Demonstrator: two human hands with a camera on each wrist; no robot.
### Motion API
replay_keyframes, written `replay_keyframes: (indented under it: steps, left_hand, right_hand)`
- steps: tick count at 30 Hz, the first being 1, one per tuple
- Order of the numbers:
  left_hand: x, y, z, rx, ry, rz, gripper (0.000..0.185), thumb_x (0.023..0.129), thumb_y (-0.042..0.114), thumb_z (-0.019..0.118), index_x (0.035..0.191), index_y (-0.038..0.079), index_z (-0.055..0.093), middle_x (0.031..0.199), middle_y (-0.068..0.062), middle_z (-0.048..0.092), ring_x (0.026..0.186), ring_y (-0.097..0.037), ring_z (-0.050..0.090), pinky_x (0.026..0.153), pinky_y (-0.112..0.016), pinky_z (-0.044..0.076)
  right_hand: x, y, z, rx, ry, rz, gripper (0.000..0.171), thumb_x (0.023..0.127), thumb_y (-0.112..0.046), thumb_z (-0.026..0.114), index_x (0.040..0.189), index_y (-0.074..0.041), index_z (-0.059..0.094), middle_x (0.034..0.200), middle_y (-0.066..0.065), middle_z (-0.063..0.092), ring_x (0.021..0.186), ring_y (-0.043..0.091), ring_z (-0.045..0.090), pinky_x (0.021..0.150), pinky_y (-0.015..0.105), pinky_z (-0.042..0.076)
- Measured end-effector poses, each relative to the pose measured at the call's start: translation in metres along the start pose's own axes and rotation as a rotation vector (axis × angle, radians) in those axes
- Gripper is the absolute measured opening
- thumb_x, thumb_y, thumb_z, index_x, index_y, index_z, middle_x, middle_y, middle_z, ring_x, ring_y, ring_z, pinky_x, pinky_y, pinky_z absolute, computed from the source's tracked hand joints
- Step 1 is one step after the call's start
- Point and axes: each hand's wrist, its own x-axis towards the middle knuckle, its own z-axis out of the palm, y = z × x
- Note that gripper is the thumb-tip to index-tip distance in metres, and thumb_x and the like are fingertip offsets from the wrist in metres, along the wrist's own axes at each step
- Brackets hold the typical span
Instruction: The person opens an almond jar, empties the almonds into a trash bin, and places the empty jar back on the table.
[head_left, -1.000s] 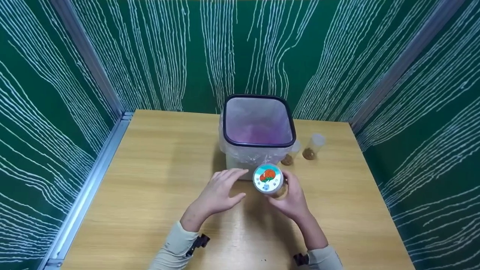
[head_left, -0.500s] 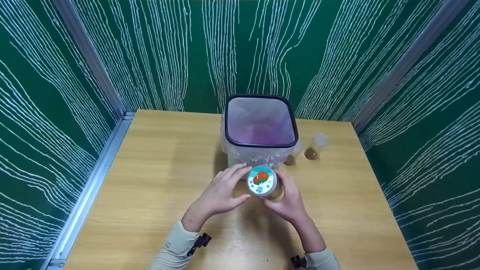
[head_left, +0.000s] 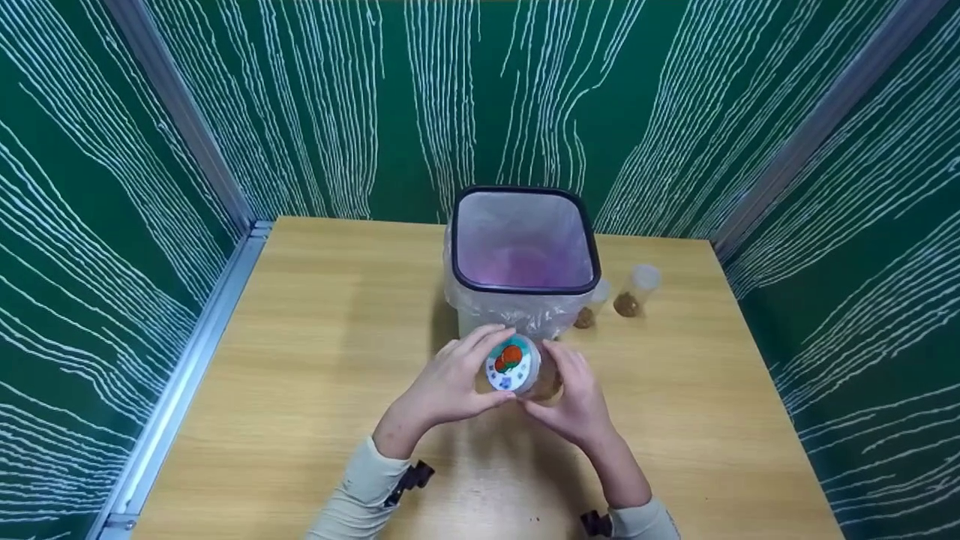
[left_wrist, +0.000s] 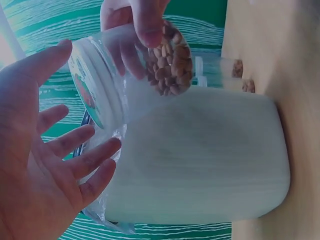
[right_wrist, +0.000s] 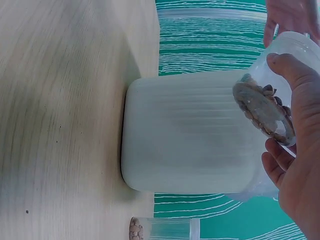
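Your left hand (left_wrist: 40,165) fills the lower left of the frame, palm open and fingers (left_wrist: 75,142) spread, with the fingertips at the white lid (left_wrist: 92,85) of a clear jar (left_wrist: 135,65). The jar is tilted and holds brown nuts (left_wrist: 170,62) in its lower part. Fingers of your right hand (left_wrist: 135,20) grip the jar body from above. Behind it stands a white bin (left_wrist: 200,155) on the wooden table (left_wrist: 295,75). Two small containers (left_wrist: 240,75) stand just beyond the bin.

A staged recording booth, not a lived-in room: a light wooden desk (head_left: 315,360) boxed in on three sides by green panels with white wavy lines (head_left: 337,105), joined by bare aluminium corner posts (head_left: 176,112)
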Motion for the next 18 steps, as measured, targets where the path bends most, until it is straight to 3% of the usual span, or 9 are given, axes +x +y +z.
replay_keyframes:
  steps: [5, 11, 15, 18]
  left_hand:
    - [-0.001, 0.001, 0.001, -0.006, 0.011, -0.007, 0.084, 0.079, 0.056, 0.072, 0.148, 0.024, 0.038, 0.145, 0.006, 0.041, 0.122, -0.011, 0.046, 0.095, -0.045, 0.044]
    - [-0.003, 0.000, -0.001, 0.024, -0.010, -0.006, 0.087, 0.075, 0.052, 0.078, 0.147, 0.023, 0.041, 0.144, 0.005, 0.043, 0.122, -0.012, 0.047, 0.095, -0.045, 0.044]
    - [-0.002, -0.001, 0.000, 0.037, 0.003, 0.002, 0.085, 0.073, 0.049, 0.081, 0.145, 0.023, 0.045, 0.138, 0.005, 0.045, 0.115, -0.012, 0.050, 0.092, -0.042, 0.045]
    - [-0.005, 0.000, 0.001, 0.036, 0.003, 0.010, 0.081, 0.071, 0.048, 0.082, 0.141, 0.024, 0.049, 0.133, 0.005, 0.047, 0.109, -0.012, 0.051, 0.090, -0.038, 0.047]
  right_hand:
    - [-0.001, -0.005, 0.002, -0.028, 0.002, -0.034, 0.092, 0.059, -0.029, 0.092, 0.136, 0.000, 0.051, 0.129, 0.013, 0.057, 0.116, 0.029, 0.054, 0.095, 0.049, 0.041]
    - [0.000, -0.008, 0.001, -0.041, 0.034, -0.085, 0.092, 0.056, -0.033, 0.093, 0.133, 0.000, 0.054, 0.129, 0.011, 0.058, 0.110, 0.027, 0.054, 0.087, 0.042, 0.047]
    - [0.001, -0.010, 0.001, -0.037, 0.018, -0.055, 0.093, 0.058, -0.038, 0.093, 0.134, -0.002, 0.054, 0.131, 0.011, 0.056, 0.113, 0.030, 0.052, 0.091, 0.047, 0.044]
    - [-0.003, -0.013, 0.001, -0.031, -0.046, -0.014, 0.097, 0.061, -0.041, 0.091, 0.138, -0.001, 0.048, 0.135, 0.014, 0.052, 0.118, 0.033, 0.049, 0.094, 0.053, 0.041]
